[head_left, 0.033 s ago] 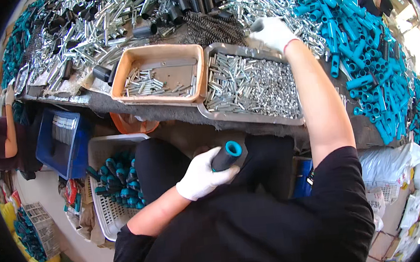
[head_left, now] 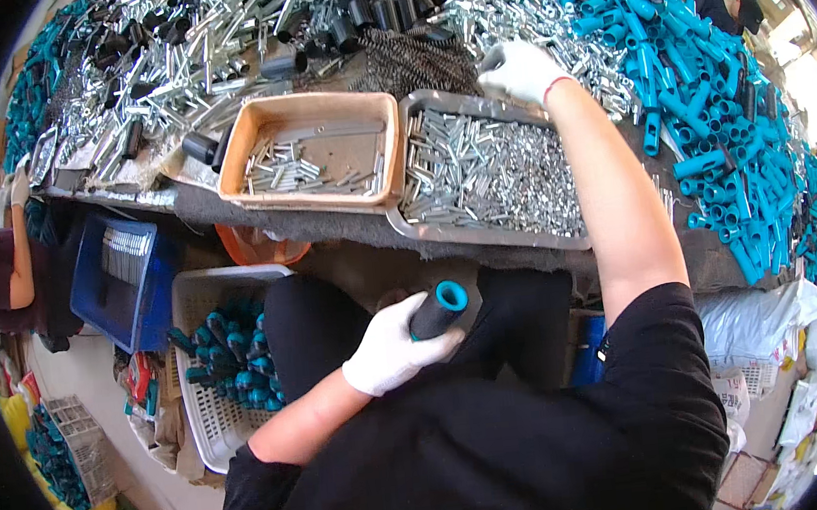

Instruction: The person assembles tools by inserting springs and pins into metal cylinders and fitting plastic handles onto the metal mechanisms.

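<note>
My left hand (head_left: 399, 346), in a white glove, is wrapped round a dark grey tubular handle (head_left: 431, 318) with a teal open end. That end points up and away from me, above my lap. My right hand (head_left: 521, 72), gloved too, reaches over the bench just beyond the grey metal tray (head_left: 494, 235). Its fingers are curled in beside a heap of dark coil springs (head_left: 416, 63) and loose silver metal parts (head_left: 559, 28). Whatever those fingers hold, if anything, is hidden.
An orange-tan bin (head_left: 311, 197) with short metal pins stands left of the tray. Teal tubes (head_left: 708, 122) are heaped at the right. A white basket (head_left: 211, 423) of teal-and-black handles and a blue crate (head_left: 127, 318) sit at lower left. Another person's arm (head_left: 21, 240) shows far left.
My right hand has shifted slightly left and its fingers have drawn in by the springs. My left hand keeps its hold on the handle.
</note>
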A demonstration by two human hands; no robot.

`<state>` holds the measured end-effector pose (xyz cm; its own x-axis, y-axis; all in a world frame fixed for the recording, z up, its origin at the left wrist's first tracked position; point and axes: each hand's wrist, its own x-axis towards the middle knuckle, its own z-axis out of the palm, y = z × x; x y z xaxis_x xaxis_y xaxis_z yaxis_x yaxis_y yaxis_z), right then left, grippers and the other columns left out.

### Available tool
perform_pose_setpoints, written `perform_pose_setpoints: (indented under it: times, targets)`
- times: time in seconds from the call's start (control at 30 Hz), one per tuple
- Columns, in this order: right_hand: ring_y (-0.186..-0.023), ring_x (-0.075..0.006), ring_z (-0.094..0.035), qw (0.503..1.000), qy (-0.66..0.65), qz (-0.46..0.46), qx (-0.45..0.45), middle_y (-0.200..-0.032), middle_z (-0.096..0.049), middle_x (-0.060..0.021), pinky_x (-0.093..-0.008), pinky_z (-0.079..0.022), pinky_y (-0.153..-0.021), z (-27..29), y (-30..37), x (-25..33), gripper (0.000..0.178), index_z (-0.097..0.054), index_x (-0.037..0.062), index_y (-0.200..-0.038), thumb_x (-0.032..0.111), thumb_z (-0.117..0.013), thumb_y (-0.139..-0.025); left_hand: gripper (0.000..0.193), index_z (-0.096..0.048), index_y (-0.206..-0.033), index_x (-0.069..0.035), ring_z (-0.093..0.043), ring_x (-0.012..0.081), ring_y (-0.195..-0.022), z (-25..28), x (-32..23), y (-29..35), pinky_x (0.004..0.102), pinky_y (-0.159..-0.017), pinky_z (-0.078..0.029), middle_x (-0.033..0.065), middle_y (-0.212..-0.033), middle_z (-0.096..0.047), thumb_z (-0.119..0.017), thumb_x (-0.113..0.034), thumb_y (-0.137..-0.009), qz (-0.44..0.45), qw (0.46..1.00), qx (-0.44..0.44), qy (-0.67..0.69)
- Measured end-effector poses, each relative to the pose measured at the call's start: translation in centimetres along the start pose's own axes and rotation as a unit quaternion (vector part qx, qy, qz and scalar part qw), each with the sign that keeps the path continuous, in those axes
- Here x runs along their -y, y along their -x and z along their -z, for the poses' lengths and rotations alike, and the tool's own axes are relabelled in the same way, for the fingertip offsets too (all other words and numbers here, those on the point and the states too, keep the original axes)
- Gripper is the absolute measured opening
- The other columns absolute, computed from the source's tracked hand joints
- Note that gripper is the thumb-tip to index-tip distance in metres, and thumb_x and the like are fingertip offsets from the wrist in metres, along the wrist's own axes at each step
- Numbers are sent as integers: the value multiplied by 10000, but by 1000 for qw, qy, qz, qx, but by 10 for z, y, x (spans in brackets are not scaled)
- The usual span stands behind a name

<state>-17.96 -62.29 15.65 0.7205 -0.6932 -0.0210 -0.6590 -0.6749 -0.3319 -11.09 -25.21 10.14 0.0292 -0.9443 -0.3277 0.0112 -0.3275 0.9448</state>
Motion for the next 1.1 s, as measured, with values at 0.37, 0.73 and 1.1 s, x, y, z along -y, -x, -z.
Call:
perform_pose_setpoints:
  times: [0.37, 0.73, 1.1]
  targets:
    - [-979, -318, -649, 992, 95, -82, -8, -1037, -660, -219, -383, -509, -874, -9, -18, 46, 358, -697, 3, -975, 253, -547, -768, 144, -538, -842, -37, -529, 119, -503, 16, 21, 7, 255, -486, -441, 37, -642, -558, -665, -56, -778, 5, 995, -83, 48]
    - [-908, -287, -633, 935, -195, 224, -196, -948, -656, -150, -382, -496, -816, 18, 89, 89, 236, -627, 75, -1054, 174, -591, -842, 90, -529, -815, -19, -515, 144, -469, 13, 20, 19, 268, -468, -446, 61, -614, -543, -607, -43, -778, -21, 989, -96, 112]
    - [-745, -289, -632, 931, -255, 251, 66, -816, -642, -120, -366, -503, -690, -16, 251, 95, 137, -617, 62, -942, 179, -599, -874, 278, -632, -862, 1, -633, 190, -653, -26, -5, 16, 325, -658, -502, 167, -702, -622, -758, -200, -716, -123, 966, -86, -210]
